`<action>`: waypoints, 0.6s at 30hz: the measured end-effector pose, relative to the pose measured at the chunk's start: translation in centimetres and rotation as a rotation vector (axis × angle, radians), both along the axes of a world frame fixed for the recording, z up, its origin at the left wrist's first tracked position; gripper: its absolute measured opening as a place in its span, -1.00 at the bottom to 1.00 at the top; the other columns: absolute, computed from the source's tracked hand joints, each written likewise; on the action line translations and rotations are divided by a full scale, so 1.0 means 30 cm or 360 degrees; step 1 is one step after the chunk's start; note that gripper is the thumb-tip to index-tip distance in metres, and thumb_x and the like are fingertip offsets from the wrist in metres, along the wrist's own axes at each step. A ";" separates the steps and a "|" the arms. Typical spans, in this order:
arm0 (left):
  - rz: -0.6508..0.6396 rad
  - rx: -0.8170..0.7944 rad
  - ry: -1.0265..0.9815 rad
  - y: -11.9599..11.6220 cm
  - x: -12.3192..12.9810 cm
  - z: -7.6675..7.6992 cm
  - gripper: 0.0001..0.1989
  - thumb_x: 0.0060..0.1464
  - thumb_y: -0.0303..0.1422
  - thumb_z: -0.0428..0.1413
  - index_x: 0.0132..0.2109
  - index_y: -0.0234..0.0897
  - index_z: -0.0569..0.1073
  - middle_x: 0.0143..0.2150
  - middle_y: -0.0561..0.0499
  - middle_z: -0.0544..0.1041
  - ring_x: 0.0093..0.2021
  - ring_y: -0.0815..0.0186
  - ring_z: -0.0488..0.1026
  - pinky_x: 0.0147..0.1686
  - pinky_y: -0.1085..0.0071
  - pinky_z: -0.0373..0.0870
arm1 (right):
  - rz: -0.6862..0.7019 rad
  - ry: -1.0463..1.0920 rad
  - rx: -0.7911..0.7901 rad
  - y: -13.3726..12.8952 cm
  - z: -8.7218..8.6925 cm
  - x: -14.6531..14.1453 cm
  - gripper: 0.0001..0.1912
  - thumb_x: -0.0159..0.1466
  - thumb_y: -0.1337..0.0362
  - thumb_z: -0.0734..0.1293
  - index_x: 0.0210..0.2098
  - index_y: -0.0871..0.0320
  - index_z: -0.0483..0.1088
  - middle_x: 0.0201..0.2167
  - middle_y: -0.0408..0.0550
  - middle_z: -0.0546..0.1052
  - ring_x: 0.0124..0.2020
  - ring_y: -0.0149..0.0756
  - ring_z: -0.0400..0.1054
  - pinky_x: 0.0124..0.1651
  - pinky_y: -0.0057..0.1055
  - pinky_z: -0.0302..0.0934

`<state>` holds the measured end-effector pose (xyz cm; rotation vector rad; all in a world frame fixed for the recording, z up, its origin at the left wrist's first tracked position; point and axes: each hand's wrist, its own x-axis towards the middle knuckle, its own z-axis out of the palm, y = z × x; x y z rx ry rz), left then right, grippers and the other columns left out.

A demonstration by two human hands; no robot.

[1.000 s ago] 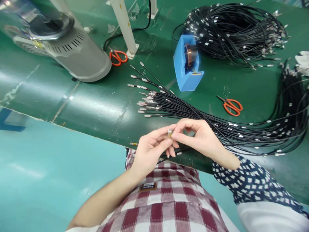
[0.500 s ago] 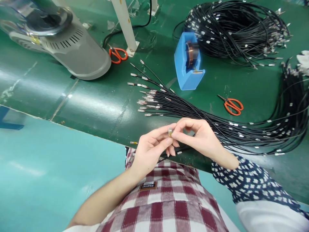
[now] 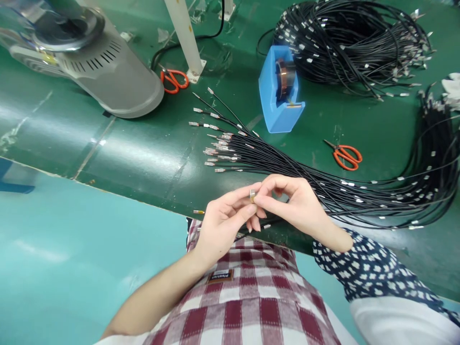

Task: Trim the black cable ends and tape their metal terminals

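A small silvery connector end (image 3: 252,193) with a yellowish patch shows between the fingertips of both hands, over the table's front edge. My left hand (image 3: 230,215) pinches it from the left with thumb and fingers. From the right, my right hand (image 3: 287,196) closes thumb and forefinger on the same piece. Just behind the hands lies a spread bundle of black cables (image 3: 273,160) with metal ends pointing left. A cable end with a yellow band (image 3: 199,212) rests at the table edge, left of my left hand.
Beyond the bundle stands a blue tape dispenser (image 3: 275,105). Orange-handled scissors (image 3: 347,157) lie to the right, another pair (image 3: 175,81) by a white post (image 3: 185,40). A grey machine (image 3: 118,76) is at the left, a large coil of black cables (image 3: 323,48) at the back right.
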<state>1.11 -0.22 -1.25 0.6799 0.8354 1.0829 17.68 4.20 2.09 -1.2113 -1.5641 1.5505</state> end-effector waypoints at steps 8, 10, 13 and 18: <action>-0.0007 0.0018 0.0029 -0.001 0.001 -0.001 -0.68 0.19 -0.47 0.23 0.07 -0.09 0.60 -0.37 0.04 0.61 -0.50 0.46 0.50 -0.48 0.56 0.42 | -0.0031 0.0025 0.0010 -0.005 0.000 -0.004 -0.82 0.26 0.26 0.42 -0.45 0.16 0.42 -0.59 -0.20 0.52 -0.53 -0.43 0.38 -0.38 -0.41 0.19; -0.0003 0.0015 0.0031 -0.001 0.000 -0.001 -0.68 0.19 -0.47 0.22 0.07 -0.10 0.60 -0.37 0.03 0.61 -0.50 0.45 0.50 -0.48 0.55 0.42 | -0.0043 0.0015 0.0014 -0.007 0.000 -0.004 -0.82 0.25 0.27 0.42 -0.45 0.16 0.42 -0.60 -0.20 0.51 -0.53 -0.43 0.37 -0.37 -0.41 0.20; 0.0011 0.0016 0.0047 -0.003 0.001 0.000 -0.68 0.18 -0.46 0.23 0.08 -0.13 0.59 -0.37 0.02 0.61 -0.51 0.45 0.50 -0.49 0.55 0.41 | -0.0073 0.0006 0.0018 -0.010 -0.001 -0.007 -0.82 0.26 0.28 0.41 -0.46 0.16 0.42 -0.61 -0.21 0.51 -0.54 -0.44 0.36 -0.35 -0.41 0.22; 0.0062 0.0066 0.0139 -0.007 0.007 -0.004 -0.68 0.18 -0.43 0.24 0.08 -0.12 0.59 -0.37 0.03 0.60 -0.50 0.47 0.47 -0.48 0.55 0.40 | -0.0127 0.0037 0.0015 -0.016 -0.015 -0.019 -0.79 0.25 0.27 0.41 -0.49 0.15 0.40 -0.61 -0.20 0.50 -0.55 -0.43 0.36 -0.38 -0.42 0.24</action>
